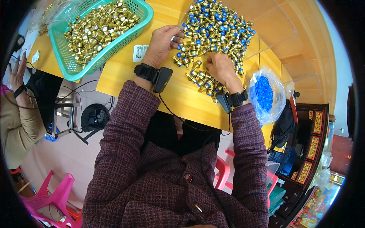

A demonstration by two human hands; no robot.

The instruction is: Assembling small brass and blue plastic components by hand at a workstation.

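Observation:
My left hand (162, 42) is closed round a small brass fitting (173, 38), and only its pale end shows between the fingers. To its right, my right hand (222, 68) has its fingers curled down at the pile's near edge; what they pinch, if anything, is hidden. Beyond both hands spreads a large heap of brass fittings with blue caps (216, 28). A smaller group of brass fittings (205, 84) lies nearer me, below my right hand. Both wrists wear black straps with cabled boxes.
A green basket (61, 57) at the far left holds brass fittings with white ends. Right of my right wrist sits a clear plastic bag (280, 99) of blue caps (264, 93). A white label (140, 53) lies on the wooden table (121, 81). Another person's arm (26, 110) is at left.

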